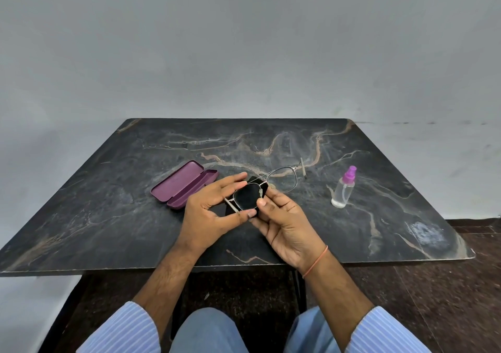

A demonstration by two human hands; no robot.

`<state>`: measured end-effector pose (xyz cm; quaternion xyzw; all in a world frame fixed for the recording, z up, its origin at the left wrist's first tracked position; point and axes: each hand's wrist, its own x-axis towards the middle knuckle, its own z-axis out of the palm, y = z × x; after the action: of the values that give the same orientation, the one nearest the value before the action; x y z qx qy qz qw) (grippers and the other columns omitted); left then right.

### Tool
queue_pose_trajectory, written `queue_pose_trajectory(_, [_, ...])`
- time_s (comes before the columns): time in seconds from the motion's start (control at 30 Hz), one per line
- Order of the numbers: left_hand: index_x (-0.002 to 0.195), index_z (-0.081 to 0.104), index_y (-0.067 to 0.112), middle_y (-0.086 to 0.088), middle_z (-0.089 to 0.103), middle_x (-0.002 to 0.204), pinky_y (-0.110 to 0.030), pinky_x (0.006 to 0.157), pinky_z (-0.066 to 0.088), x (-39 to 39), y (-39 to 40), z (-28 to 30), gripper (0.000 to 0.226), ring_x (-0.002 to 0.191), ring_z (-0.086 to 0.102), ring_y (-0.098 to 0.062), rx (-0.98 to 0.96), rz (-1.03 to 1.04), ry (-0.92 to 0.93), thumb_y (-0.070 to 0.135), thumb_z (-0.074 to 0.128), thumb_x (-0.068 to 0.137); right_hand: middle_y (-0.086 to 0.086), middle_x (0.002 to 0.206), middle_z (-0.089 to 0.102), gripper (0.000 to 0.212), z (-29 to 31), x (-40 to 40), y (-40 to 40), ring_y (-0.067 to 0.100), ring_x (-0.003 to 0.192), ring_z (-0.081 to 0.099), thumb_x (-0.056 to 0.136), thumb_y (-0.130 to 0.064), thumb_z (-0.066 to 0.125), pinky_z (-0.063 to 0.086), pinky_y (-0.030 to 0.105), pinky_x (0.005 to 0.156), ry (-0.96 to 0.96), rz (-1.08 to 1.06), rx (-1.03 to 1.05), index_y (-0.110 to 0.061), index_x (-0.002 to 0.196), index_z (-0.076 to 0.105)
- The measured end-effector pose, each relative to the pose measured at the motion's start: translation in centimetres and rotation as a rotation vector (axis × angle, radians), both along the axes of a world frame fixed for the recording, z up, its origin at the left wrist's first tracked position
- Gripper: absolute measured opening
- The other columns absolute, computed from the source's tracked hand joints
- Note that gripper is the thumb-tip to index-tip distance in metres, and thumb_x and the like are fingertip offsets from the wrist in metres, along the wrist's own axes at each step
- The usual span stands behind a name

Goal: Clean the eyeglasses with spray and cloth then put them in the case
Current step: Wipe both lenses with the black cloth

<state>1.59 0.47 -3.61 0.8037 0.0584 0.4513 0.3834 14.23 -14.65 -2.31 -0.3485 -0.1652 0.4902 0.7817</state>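
Both hands are holding the eyeglasses (pixel 267 187) above the table's (pixel 108 217) near-middle. The left hand (pixel 214 206) is pinching the frame's left end; the right hand (pixel 282 221) is pressing the black cloth (pixel 248 197) behind one lens. The open purple case (pixel 184 184) is lying left, the spray bottle (pixel 343 188) standing right.

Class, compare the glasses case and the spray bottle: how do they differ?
The glasses case is purple, opaque and lies open and flat; the spray bottle is clear with a purple cap and stands upright. The case sits left of the hands, the bottle right. Both rest untouched on the table.
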Motion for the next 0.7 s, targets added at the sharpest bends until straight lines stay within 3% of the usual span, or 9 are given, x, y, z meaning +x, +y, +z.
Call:
queue_pose_trajectory(0.1, [0.135, 0.076, 0.011, 0.003, 0.073, 0.146, -0.037, 0.117, 0.054, -0.1, -0.1, 0.1, 0.062, 0.138, 0.069, -0.016, -0.008, -0.003, -0.001, 0.017, 0.098, 0.077, 0.017, 0.121, 0.068, 0.045, 0.0, 0.2, 0.1, 0.029, 0.112, 0.069, 0.094, -0.001, 0.070, 0.062, 0.043, 0.098, 0.034, 0.048, -0.050, 0.002, 0.138, 0.061])
queue_pose_trajectory(0.2, [0.135, 0.077, 0.011, 0.004, 0.076, 0.141, -0.031, 0.116, 0.054, -0.1, -0.3, 0.1, 0.061, 0.135, 0.070, -0.015, -0.045, -0.015, -0.007, 0.016, 0.097, 0.077, 0.017, 0.112, 0.071, 0.033, -0.1, 0.4, 0.0, 0.025, 0.101, 0.072, 0.091, -0.003, 0.072, 0.065, 0.041, 0.090, 0.019, 0.057, -0.065, 0.000, 0.124, 0.069])
queue_pose_trajectory(0.33, [0.133, 0.078, 0.011, 0.004, 0.079, 0.134, -0.032, 0.112, 0.057, -0.2, -0.4, 0.2, 0.059, 0.129, 0.074, -0.015, -0.082, -0.004, -0.011, 0.020, 0.096, 0.078, 0.025, 0.123, 0.071, 0.046, 0.2, 0.0, 0.2, 0.028, 0.104, 0.074, 0.087, 0.001, 0.073, 0.065, 0.038, 0.086, 0.024, -0.005, -0.024, 0.008, 0.132, 0.064])
queue_pose_trajectory(0.43, [0.133, 0.078, 0.010, 0.002, 0.079, 0.136, -0.033, 0.113, 0.057, -0.2, -0.4, 0.3, 0.058, 0.131, 0.073, -0.016, -0.086, -0.020, -0.005, 0.018, 0.097, 0.078, 0.015, 0.108, 0.079, 0.037, 0.4, -0.2, -0.2, 0.022, 0.095, 0.080, 0.085, 0.004, 0.070, 0.065, 0.035, 0.089, 0.018, -0.011, -0.002, -0.002, 0.121, 0.070])
queue_pose_trajectory(0.57, [0.133, 0.078, 0.011, 0.004, 0.078, 0.137, -0.031, 0.113, 0.057, -0.3, -0.5, 0.4, 0.059, 0.131, 0.073, -0.015, -0.111, -0.035, 0.001, 0.015, 0.097, 0.077, 0.020, 0.122, 0.076, 0.037, 0.7, -0.1, -0.3, 0.025, 0.104, 0.078, 0.090, 0.003, 0.068, 0.064, 0.037, 0.094, 0.022, 0.043, -0.006, -0.001, 0.127, 0.072])
queue_pose_trajectory(0.7, [0.131, 0.079, 0.016, 0.007, 0.081, 0.130, -0.026, 0.106, 0.060, -0.4, -0.8, 0.6, 0.057, 0.123, 0.077, -0.011, -0.161, -0.031, 0.010, 0.016, 0.097, 0.077, 0.018, 0.108, 0.079, 0.036, 0.8, -0.5, -0.2, 0.024, 0.094, 0.080, 0.085, 0.004, 0.071, 0.067, 0.035, 0.081, -0.001, -0.033, -0.026, 0.002, 0.121, 0.071])
